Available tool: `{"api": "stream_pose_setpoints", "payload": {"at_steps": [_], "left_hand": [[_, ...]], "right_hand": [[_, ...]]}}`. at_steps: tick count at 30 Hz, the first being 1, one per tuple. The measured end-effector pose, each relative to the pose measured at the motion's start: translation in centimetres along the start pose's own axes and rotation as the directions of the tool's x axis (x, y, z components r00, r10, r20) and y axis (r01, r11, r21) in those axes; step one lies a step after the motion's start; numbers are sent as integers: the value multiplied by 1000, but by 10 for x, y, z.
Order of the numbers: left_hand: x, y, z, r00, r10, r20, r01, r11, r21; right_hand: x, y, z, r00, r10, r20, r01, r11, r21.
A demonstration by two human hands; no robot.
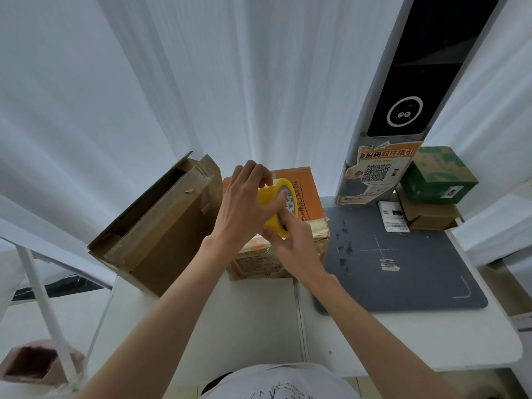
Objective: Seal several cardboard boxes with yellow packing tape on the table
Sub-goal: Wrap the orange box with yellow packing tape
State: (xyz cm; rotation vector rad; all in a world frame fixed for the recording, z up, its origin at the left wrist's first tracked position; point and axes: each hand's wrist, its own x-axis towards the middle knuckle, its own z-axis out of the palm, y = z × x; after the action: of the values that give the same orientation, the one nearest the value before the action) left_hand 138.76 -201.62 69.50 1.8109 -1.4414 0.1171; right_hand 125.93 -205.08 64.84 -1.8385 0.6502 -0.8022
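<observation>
- The yellow tape roll (276, 207) is gripped by the left hand (244, 208) and pinched by the right hand (290, 240), above the orange box (305, 194).
- Bare tabletop (244, 312) is seen nearer the person.

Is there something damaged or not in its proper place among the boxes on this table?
Yes. The large brown cardboard box at the left leans tilted with its top flaps open and worn old tape on it. The torn orange paper notice peels off the grey pillar. Torn label scraps stick to the dark grey mat.
</observation>
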Motion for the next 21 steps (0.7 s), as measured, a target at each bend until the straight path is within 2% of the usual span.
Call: {"api": "stream_pose_setpoints", "payload": {"at_steps": [11,21], "left_hand": [[-14,2,7,988,26,-151,-33,998,-45],[-13,5,10,991,-44,-125,42,999,-18]], "right_hand": [[1,-3,0,999,3,-33,-2,999,33],[1,-2,1,999,2,-36,-2,1000,13]]}}
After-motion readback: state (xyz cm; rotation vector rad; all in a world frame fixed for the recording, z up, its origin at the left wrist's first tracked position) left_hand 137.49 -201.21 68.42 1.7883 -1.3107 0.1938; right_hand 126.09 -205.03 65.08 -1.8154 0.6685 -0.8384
